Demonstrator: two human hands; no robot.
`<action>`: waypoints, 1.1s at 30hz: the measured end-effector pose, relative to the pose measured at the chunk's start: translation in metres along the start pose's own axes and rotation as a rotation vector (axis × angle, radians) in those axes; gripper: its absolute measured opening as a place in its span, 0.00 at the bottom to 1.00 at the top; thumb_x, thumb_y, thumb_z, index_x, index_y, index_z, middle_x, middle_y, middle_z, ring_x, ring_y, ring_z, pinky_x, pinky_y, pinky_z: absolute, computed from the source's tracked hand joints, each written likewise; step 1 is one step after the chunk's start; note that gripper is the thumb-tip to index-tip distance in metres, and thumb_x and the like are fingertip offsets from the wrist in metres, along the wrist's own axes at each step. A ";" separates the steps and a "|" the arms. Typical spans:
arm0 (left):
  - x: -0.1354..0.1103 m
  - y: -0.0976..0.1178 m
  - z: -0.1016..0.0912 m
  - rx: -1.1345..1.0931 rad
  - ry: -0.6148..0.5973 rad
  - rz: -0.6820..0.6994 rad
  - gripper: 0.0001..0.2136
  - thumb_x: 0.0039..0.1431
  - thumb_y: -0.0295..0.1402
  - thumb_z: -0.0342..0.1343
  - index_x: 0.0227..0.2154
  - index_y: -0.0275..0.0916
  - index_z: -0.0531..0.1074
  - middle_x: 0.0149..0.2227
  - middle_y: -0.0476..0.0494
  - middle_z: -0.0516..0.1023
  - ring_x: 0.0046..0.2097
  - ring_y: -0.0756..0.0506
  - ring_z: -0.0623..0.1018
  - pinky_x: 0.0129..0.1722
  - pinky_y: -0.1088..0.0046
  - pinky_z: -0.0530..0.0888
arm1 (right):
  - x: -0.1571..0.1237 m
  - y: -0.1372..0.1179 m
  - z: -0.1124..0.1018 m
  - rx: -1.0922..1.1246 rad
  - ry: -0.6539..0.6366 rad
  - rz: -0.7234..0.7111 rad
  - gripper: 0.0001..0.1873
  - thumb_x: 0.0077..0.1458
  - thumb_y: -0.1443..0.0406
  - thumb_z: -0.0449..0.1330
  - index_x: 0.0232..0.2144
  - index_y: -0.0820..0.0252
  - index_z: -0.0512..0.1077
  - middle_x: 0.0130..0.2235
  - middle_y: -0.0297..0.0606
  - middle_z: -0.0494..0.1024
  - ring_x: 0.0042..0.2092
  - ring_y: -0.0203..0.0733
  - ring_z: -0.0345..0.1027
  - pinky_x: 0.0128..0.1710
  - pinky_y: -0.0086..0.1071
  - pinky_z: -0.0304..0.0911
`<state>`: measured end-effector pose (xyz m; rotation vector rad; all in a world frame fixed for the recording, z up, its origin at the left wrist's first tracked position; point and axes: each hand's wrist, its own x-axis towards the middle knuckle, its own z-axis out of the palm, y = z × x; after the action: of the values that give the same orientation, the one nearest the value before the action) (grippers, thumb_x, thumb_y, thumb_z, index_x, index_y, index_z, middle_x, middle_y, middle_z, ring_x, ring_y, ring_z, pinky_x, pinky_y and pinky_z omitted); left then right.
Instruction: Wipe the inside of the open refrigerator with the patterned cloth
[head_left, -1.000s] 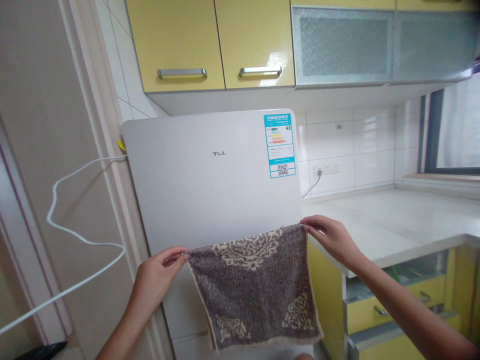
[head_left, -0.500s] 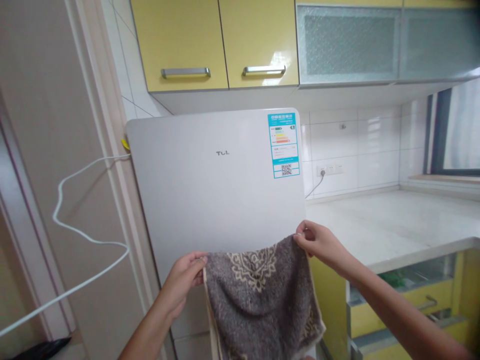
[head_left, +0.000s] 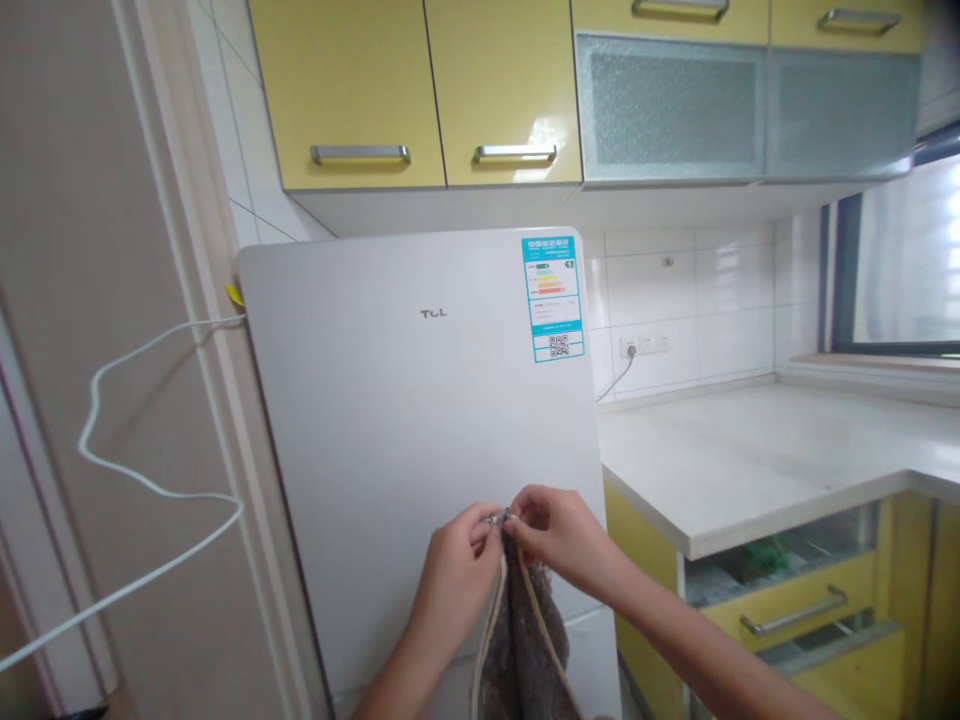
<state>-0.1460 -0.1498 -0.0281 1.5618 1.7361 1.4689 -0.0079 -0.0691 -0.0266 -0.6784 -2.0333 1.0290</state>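
Observation:
A dark grey-brown towel (head_left: 517,640) with pale edging hangs folded from my hands, its two edges side by side. My left hand (head_left: 463,565) pinches one top corner, fingers closed. Right beside it, my right hand (head_left: 559,530) pinches the other top corner; the fingertips of both hands meet or nearly meet. The towel's lower end runs out of the bottom of the view. Behind the hands stands a white TCL refrigerator (head_left: 405,410) with a blue energy label (head_left: 555,300) on its door.
Right of the refrigerator is a white countertop (head_left: 720,450) over yellow drawers (head_left: 802,600). Yellow cabinets (head_left: 352,90) hang overhead. A white cable (head_left: 161,485) loops on the left beside the door frame. A plug sits in the wall socket (head_left: 631,348).
My hands have come together, bringing the towel's two top corners side by side. The towel, spread wide before, is now folded in half. The view has shifted slightly.

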 end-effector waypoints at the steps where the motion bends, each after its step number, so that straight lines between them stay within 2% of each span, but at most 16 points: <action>1: -0.001 0.000 -0.001 0.043 -0.006 0.014 0.14 0.56 0.35 0.53 0.42 0.38 0.76 0.37 0.38 0.86 0.38 0.43 0.84 0.40 0.68 0.78 | -0.001 0.000 -0.002 -0.006 0.001 0.000 0.03 0.52 0.65 0.59 0.29 0.57 0.72 0.24 0.32 0.78 0.25 0.36 0.72 0.27 0.29 0.63; 5: -0.005 0.001 -0.001 0.165 0.005 0.049 0.12 0.57 0.34 0.52 0.41 0.41 0.78 0.36 0.41 0.86 0.38 0.43 0.84 0.40 0.70 0.78 | -0.004 -0.002 -0.006 -0.093 0.065 -0.023 0.03 0.51 0.67 0.58 0.28 0.58 0.73 0.23 0.32 0.78 0.27 0.36 0.71 0.28 0.29 0.61; 8: -0.007 0.001 0.005 0.155 0.037 0.063 0.11 0.56 0.35 0.54 0.40 0.42 0.78 0.37 0.41 0.86 0.39 0.43 0.84 0.41 0.70 0.78 | -0.009 -0.006 -0.006 -0.114 0.051 -0.044 0.08 0.55 0.66 0.56 0.30 0.59 0.76 0.26 0.35 0.80 0.29 0.38 0.72 0.31 0.30 0.62; 11: -0.005 0.001 0.007 0.049 0.020 0.023 0.11 0.52 0.36 0.60 0.38 0.43 0.77 0.37 0.42 0.86 0.38 0.42 0.84 0.40 0.68 0.78 | -0.012 -0.008 -0.009 -0.048 -0.093 -0.106 0.15 0.58 0.66 0.51 0.34 0.58 0.79 0.33 0.37 0.82 0.35 0.39 0.74 0.38 0.32 0.66; 13: -0.002 0.001 0.006 -0.047 0.009 -0.015 0.11 0.48 0.37 0.63 0.36 0.42 0.76 0.35 0.42 0.86 0.36 0.42 0.83 0.39 0.68 0.78 | -0.011 -0.003 -0.015 0.070 -0.197 -0.106 0.17 0.57 0.67 0.51 0.38 0.56 0.80 0.38 0.37 0.82 0.38 0.39 0.75 0.39 0.34 0.69; 14: -0.001 0.001 0.004 -0.087 0.008 -0.029 0.11 0.48 0.38 0.63 0.35 0.41 0.75 0.33 0.43 0.85 0.35 0.42 0.83 0.38 0.68 0.78 | -0.010 0.001 -0.019 0.111 -0.211 -0.107 0.16 0.56 0.66 0.52 0.39 0.56 0.80 0.40 0.38 0.81 0.39 0.40 0.75 0.39 0.34 0.71; 16: 0.002 0.001 0.001 -0.131 0.008 -0.047 0.11 0.48 0.38 0.62 0.34 0.40 0.75 0.30 0.44 0.84 0.33 0.44 0.82 0.36 0.70 0.75 | -0.006 0.013 -0.029 0.108 -0.151 -0.135 0.15 0.55 0.66 0.55 0.41 0.56 0.79 0.44 0.40 0.79 0.43 0.41 0.75 0.41 0.35 0.72; 19: 0.004 0.003 -0.003 -0.129 0.002 -0.056 0.11 0.48 0.37 0.60 0.34 0.39 0.75 0.28 0.46 0.82 0.32 0.46 0.79 0.33 0.72 0.72 | -0.003 0.039 -0.042 0.048 -0.038 -0.167 0.15 0.52 0.66 0.60 0.44 0.55 0.75 0.49 0.41 0.77 0.52 0.44 0.72 0.53 0.42 0.70; 21: 0.005 0.005 -0.004 -0.113 -0.010 -0.054 0.11 0.49 0.37 0.59 0.35 0.39 0.75 0.28 0.47 0.82 0.32 0.46 0.79 0.33 0.73 0.72 | -0.005 0.057 -0.047 0.072 -0.084 -0.134 0.19 0.51 0.63 0.64 0.47 0.54 0.72 0.54 0.42 0.75 0.58 0.46 0.68 0.60 0.47 0.64; 24: 0.006 0.008 -0.005 -0.098 -0.038 -0.038 0.11 0.49 0.37 0.59 0.35 0.39 0.75 0.28 0.46 0.82 0.33 0.46 0.79 0.34 0.72 0.72 | -0.015 0.079 -0.048 0.182 -0.262 -0.082 0.26 0.50 0.57 0.69 0.50 0.54 0.69 0.59 0.42 0.72 0.62 0.46 0.64 0.63 0.46 0.62; 27: 0.007 0.010 -0.005 -0.080 -0.052 -0.001 0.10 0.48 0.36 0.59 0.34 0.39 0.76 0.28 0.47 0.81 0.32 0.46 0.79 0.34 0.72 0.72 | -0.024 0.091 -0.044 0.187 -0.332 -0.072 0.23 0.48 0.54 0.69 0.44 0.56 0.71 0.55 0.41 0.74 0.57 0.45 0.68 0.59 0.43 0.66; 30: 0.007 0.010 -0.007 -0.065 -0.045 0.022 0.09 0.48 0.36 0.59 0.33 0.39 0.76 0.28 0.48 0.81 0.32 0.46 0.79 0.34 0.72 0.73 | -0.028 0.096 -0.044 0.030 -0.267 -0.042 0.17 0.48 0.56 0.68 0.38 0.57 0.73 0.47 0.39 0.78 0.50 0.43 0.72 0.52 0.40 0.70; 33: 0.007 0.009 -0.011 -0.068 -0.037 0.028 0.10 0.49 0.37 0.60 0.34 0.39 0.77 0.29 0.47 0.82 0.33 0.45 0.80 0.35 0.72 0.74 | -0.029 0.092 -0.053 -0.098 -0.219 -0.039 0.10 0.49 0.59 0.66 0.31 0.58 0.75 0.37 0.36 0.80 0.42 0.42 0.74 0.46 0.37 0.70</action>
<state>-0.1534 -0.1498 -0.0139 1.5743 1.6330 1.4872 0.0629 -0.0171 -0.0931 -0.5951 -2.2900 1.0235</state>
